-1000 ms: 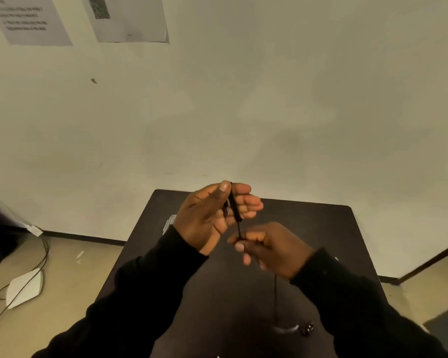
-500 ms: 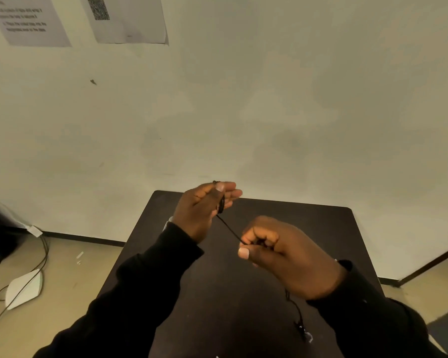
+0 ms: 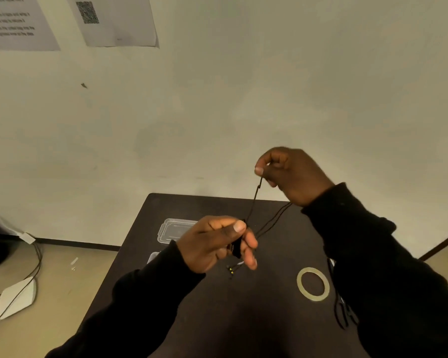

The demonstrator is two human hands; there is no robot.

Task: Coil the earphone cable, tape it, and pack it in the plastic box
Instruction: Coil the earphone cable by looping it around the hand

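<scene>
Left hand (image 3: pixel 215 244) low over the table, thumb and fingers pinched on a small dark bundle of earphone cable (image 3: pixel 254 202), lower fingers loosely extended past it. Right hand (image 3: pixel 290 174) raised higher and to the right, in front of the wall, thumb and curled forefinger pinching the cable near a small knot or splitter. Cable runs taut from the left-hand bundle up to the right pinch; two more strands angle from the left hand toward the right wrist and go behind it. Both arms in black sleeves. Below the left fingers, small earbud ends (image 3: pixel 232 270) with yellowish dots hang or lie just above the table, can't tell which. Dark table (image 3: pixel 217 319) underneath. Clear plastic box (image 3: pixel 172 229) sits at far left part of table, partly hidden behind left hand; a second clear piece (image 3: pixel 153 257) just nearer, at the sleeve edge, mostly hidden. Tape ring (image 3: pixel 313 284) lies flat on the table to the right, just beside the right sleeve. Another dark cable bit (image 3: pixel 343 316) near right table edge, blurry. Two paper sheets (image 3: pixel 62 19) on the wall, top left. Floor left: white flat object (image 3: pixel 17 297) with cords.
</scene>
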